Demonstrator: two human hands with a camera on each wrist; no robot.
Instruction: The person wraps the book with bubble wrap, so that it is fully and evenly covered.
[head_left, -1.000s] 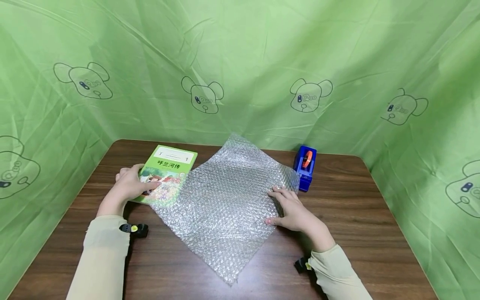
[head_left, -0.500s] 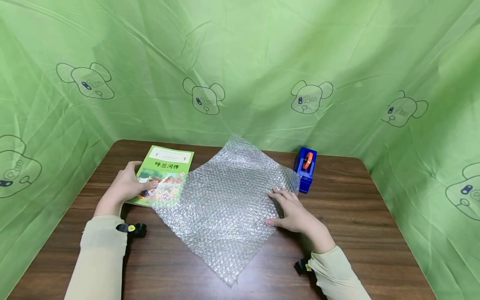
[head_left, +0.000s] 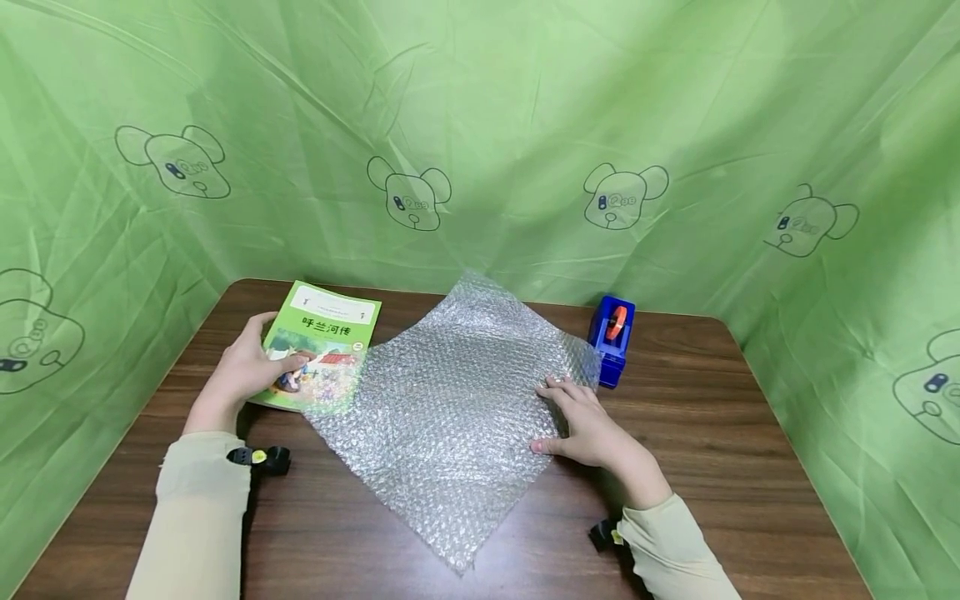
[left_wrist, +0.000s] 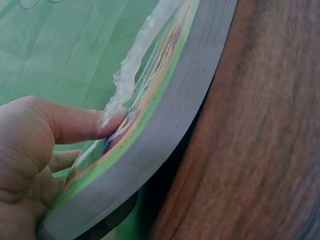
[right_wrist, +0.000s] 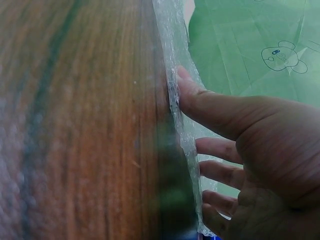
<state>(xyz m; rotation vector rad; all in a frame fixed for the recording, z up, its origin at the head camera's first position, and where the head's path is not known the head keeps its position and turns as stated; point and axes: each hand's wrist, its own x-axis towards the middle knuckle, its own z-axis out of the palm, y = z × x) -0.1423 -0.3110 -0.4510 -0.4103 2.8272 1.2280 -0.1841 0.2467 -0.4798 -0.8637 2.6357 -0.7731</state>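
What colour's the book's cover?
The book's cover is green, with a white panel and colourful picture; best in the head view.

Brown wood-grain table [head_left: 352,533] under bubble wrap [head_left: 450,408] and a blue tape dispenser [head_left: 612,360], contact with the green book [head_left: 324,343] unclear

Head view: bright, diffuse light, apparently from above, leaves a pale glare on the desk [head_left: 525,537] and scattered glints across the bubble wrap [head_left: 450,392]. Soft shadow bands cross the green curtain [head_left: 517,83]; a dark shadow borders the left sleeve [head_left: 191,525]. Wrist views: dimmer and softer. In the left, deep shadow lies beneath the book [left_wrist: 150,132]; in the right, the wood grain blurs under hazy reflections.
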